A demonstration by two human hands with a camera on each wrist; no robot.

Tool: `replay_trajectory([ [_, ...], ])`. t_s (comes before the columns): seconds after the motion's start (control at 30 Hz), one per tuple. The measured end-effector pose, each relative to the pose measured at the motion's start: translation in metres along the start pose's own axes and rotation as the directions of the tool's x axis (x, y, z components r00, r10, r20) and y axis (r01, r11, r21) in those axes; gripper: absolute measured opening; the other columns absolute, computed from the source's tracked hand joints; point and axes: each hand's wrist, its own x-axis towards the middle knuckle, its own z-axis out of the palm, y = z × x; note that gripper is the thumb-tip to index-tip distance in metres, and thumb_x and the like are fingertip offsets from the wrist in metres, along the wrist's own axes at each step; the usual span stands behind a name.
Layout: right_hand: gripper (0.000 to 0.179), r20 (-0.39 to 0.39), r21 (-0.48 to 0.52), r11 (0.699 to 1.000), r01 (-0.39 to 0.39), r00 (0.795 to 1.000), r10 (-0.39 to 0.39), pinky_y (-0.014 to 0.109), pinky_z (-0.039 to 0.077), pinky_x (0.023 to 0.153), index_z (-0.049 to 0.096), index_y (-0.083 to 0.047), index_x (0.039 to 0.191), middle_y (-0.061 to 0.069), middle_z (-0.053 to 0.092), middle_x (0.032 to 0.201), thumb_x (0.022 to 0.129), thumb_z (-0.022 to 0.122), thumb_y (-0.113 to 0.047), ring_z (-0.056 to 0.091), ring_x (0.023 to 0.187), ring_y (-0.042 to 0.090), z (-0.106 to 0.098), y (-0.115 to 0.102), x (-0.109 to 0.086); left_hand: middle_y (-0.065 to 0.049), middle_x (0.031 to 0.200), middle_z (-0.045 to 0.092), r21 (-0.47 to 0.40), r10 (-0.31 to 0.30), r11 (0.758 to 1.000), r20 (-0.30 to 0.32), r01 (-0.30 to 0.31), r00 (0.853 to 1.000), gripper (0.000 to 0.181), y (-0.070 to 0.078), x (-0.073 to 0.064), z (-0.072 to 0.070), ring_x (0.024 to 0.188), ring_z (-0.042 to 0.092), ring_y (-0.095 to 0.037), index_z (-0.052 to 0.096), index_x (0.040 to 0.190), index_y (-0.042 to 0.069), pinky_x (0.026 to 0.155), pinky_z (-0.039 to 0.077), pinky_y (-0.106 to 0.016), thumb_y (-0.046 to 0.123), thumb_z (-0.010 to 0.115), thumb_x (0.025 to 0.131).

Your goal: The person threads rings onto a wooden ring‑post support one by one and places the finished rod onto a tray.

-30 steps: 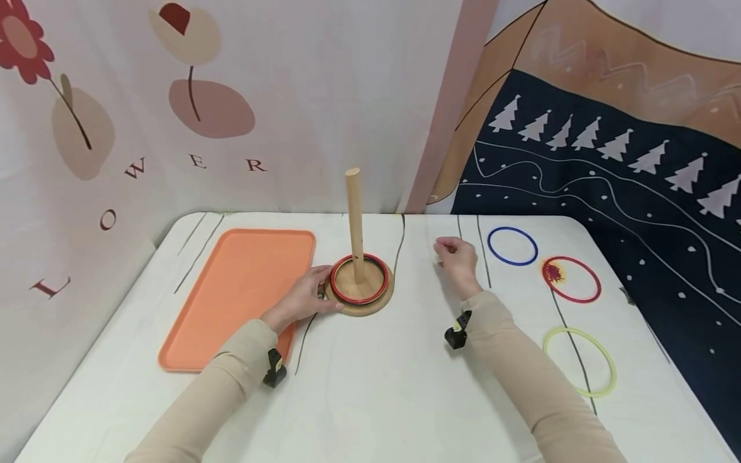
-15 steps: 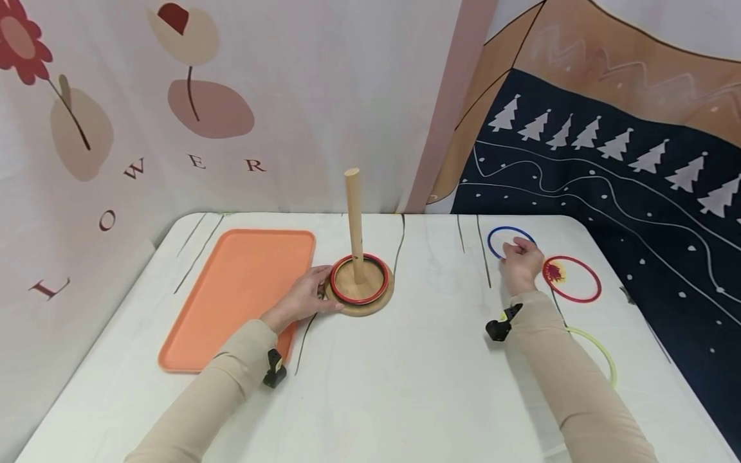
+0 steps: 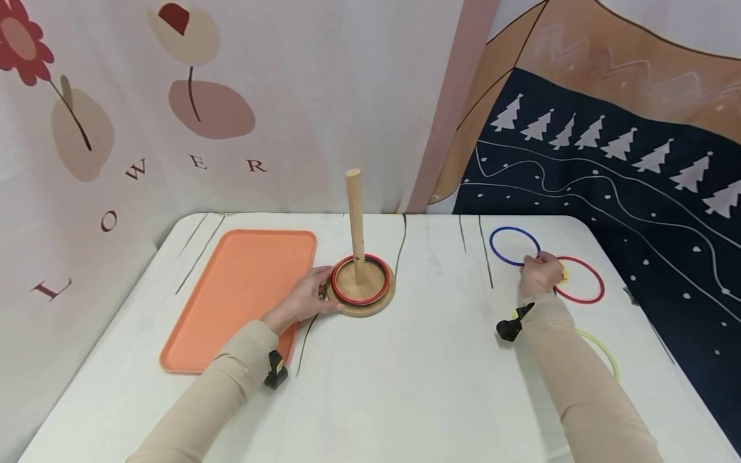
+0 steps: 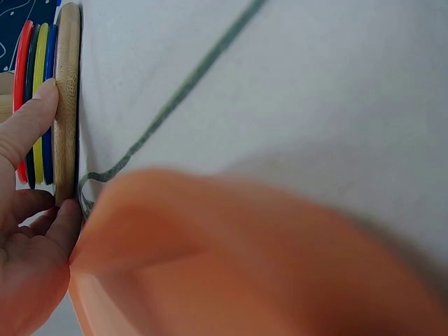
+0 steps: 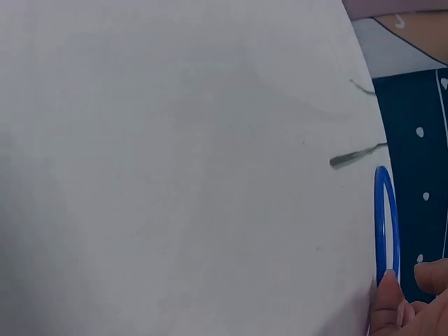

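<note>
A wooden ring-toss stand has an upright peg [image 3: 356,218] and a round base [image 3: 370,313]. My left hand [image 3: 303,294] grips the base's left edge, thumb on top and fingers at its underside. In the left wrist view a red ring [image 4: 22,91], a dark ring, a yellow ring [image 4: 40,70] and a blue ring [image 4: 51,63] lie stacked on it. At the right, my right hand [image 3: 541,275] is at the near edge of another blue ring [image 3: 509,228]. In the right wrist view, one fingertip overlaps that ring and another stands apart from it.
An orange tray [image 3: 191,361] lies left of the stand, under the left forearm. Beyond my right hand is a second red ring [image 3: 603,283]. A pale yellow ring [image 3: 608,354] is partly hidden by the right sleeve. Printed curtains hang behind the table.
My right hand has moved right, away from the middle of the table, over the blue ring and then to its near edge. The left hand and the stand stay put.
</note>
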Motion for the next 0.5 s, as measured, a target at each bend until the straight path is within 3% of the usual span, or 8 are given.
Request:
replay_trajectory([
  [0.2, 0.05, -0.019, -0.029, 1.0, -0.011, 1.0, 0.01, 0.024, 0.047, 0.096, 0.042, -0.013, 0.143, 0.01, 0.047, 0.14, 0.094, 0.052, -0.009, 0.054, 0.119, 0.018, 0.0002, 0.0015, 0.0032, -0.019, 0.151, 0.026, 0.002, 0.006, 1.0, 0.001, -0.006, 1.0, 0.092, 0.0005, 0.0, -0.0006, 0.136, 0.031, -0.034, 0.028, 0.146, -0.001, 0.11, 0.031, -0.049, 0.027, 0.08, 0.075],
  [0.47, 0.05, -0.033, -0.121, 0.993, 0.002, 0.999, -0.006, 0.025, 0.051, 0.091, 0.042, -0.008, 0.142, 0.013, 0.046, 0.142, 0.092, 0.05, -0.005, 0.057, 0.118, 0.023, 0.0008, 0.0011, 0.0076, -0.019, 0.151, 0.026, 0.016, 0.005, 1.0, -0.001, -0.005, 1.0, 0.093, -0.0002, -0.0007, -0.0003, 0.136, 0.032, -0.035, 0.029, 0.146, 0.0, 0.11, 0.03, -0.05, 0.029, 0.08, 0.074],
  [0.5, 0.05, -0.028, -0.139, 0.99, 0.002, 1.0, -0.006, 0.022, 0.054, 0.084, 0.042, -0.008, 0.142, 0.013, 0.046, 0.141, 0.092, 0.05, -0.006, 0.059, 0.115, 0.022, 0.0002, 0.001, 0.0073, -0.019, 0.151, 0.026, 0.016, 0.007, 1.0, -0.001, -0.007, 1.0, 0.093, -0.0002, -0.0008, -0.0003, 0.135, 0.032, -0.035, 0.029, 0.146, 0.0, 0.11, 0.031, -0.05, 0.029, 0.08, 0.075],
])
